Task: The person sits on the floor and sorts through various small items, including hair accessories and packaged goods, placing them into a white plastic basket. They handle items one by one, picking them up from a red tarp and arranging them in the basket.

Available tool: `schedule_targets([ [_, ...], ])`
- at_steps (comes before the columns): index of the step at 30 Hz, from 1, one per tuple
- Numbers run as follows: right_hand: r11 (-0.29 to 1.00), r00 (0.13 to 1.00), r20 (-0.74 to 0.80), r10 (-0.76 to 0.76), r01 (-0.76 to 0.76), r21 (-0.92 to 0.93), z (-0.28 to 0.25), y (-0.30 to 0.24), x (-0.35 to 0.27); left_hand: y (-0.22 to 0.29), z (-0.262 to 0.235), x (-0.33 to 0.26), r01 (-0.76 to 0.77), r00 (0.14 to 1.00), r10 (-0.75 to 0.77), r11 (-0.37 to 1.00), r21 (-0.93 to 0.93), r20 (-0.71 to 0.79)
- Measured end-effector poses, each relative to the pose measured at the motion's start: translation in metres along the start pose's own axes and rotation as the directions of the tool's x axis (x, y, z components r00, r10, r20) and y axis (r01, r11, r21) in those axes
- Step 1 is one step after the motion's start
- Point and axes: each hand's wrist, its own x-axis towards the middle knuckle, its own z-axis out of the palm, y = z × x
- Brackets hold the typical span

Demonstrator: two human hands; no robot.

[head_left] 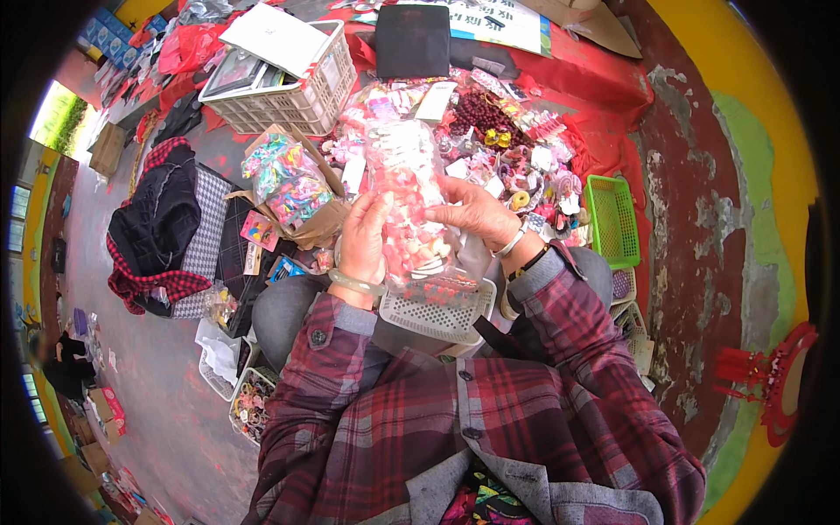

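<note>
Both my hands hold a clear plastic bag (408, 188) full of small pink and white hair accessories, upright in front of me. My left hand (363, 238) grips its left side, with a pale bangle on the wrist. My right hand (477, 213) grips the right side and wears a silver bangle and a dark band. Under the bag, a small white perforated basket (437, 315) rests on my lap. I wear a red plaid shirt.
A red cloth (604, 105) ahead carries heaps of packaged hair clips and beads (507, 131). A white crate (289, 96) stands far left, a green basket (611, 219) to the right, an open cardboard box of colourful bags (293, 188) and dark clothes (162, 227) to the left.
</note>
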Motion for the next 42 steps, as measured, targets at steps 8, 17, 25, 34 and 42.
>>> schedule_targets([
  [8,0.963,0.990,0.040,0.138,-0.144,0.226,-0.002,-0.003,-0.006,0.010,0.007,0.003,0.167,0.981,-0.137,0.958,-0.232,0.139],
  [17,0.962,0.993,-0.029,0.116,-0.105,0.251,-0.013,0.007,-0.001,0.009,0.006,0.001,0.272,0.938,-0.227,0.951,-0.147,0.263],
  [25,0.988,0.994,-0.049,0.099,-0.093,0.119,-0.020,0.010,0.004,0.012,0.002,0.003,0.353,0.931,-0.312,0.901,-0.252,0.189],
  [34,0.961,0.996,0.001,0.092,-0.089,0.263,-0.012,-0.001,0.001,0.008,0.009,-0.002,0.143,0.959,-0.128,0.989,-0.040,0.254],
  [42,0.999,0.999,-0.044,0.029,-0.027,0.042,-0.008,0.007,-0.003,0.003,0.002,0.005,0.146,0.982,-0.123,0.976,-0.161,0.146],
])
